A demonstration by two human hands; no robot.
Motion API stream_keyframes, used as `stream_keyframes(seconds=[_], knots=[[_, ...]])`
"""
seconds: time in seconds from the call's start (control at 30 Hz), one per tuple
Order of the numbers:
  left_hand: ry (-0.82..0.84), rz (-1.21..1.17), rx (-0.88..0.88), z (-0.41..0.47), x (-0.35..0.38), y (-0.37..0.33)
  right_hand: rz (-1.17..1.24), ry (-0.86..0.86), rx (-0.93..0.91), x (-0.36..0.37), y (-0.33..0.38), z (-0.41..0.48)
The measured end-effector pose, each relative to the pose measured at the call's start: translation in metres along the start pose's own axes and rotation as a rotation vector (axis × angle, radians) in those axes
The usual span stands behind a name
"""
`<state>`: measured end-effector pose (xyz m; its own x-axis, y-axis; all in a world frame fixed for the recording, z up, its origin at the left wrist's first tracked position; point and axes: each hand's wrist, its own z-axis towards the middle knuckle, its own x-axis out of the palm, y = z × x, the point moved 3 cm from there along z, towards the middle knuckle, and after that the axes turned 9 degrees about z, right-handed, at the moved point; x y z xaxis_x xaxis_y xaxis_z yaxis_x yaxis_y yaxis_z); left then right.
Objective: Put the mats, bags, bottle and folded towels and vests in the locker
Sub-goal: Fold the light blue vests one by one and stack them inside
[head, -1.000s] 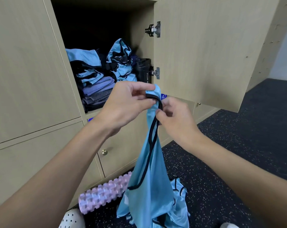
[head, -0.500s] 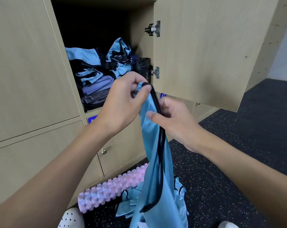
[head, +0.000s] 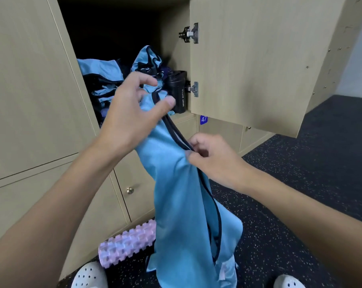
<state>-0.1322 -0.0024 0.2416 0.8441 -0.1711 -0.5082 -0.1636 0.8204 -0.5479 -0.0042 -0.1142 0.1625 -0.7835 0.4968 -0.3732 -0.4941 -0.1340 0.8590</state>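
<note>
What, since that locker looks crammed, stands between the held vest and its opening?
Nothing outside blocks the black-trimmed blue vest; the wooden door hangs open. Inside, folded blue cloths, a bunched blue garment and a black bottle fill the bottom; only space above looks free.

In the locker (head: 174,46), folded vests (head: 99,69) at the left edge; bottle (head: 177,90) in the front right corner; a vest (head: 176,194) hangs before it; roller (head: 128,244) on the floor (head: 300,183) below.

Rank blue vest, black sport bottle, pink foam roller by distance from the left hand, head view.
1. blue vest: held in the left hand itself, hanging down.
2. black sport bottle: just right of it, at the right front of the locker.
3. pink foam roller: far below, on the floor.
</note>
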Motion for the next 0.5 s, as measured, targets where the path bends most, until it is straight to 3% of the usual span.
stream_keyframes(seconds=[0.1, 0.17, 0.33, 0.5], knots=[[0.45, 0.11, 0.037, -0.01, 0.006, -0.001, 0.053, -0.009, -0.025, -0.002, 0.002, 0.001], [0.596, 0.206, 0.04, -0.019, 0.012, -0.001, 0.051, -0.013, -0.037, -0.005, 0.004, 0.001], [0.535, 0.181, 0.054, -0.018, 0.009, -0.002, 0.039, 0.075, -0.018, -0.004, 0.005, -0.003], [0.162, 0.225, 0.035, -0.01, -0.001, 0.003, -0.054, 0.151, 0.079, -0.002, -0.003, -0.007]])
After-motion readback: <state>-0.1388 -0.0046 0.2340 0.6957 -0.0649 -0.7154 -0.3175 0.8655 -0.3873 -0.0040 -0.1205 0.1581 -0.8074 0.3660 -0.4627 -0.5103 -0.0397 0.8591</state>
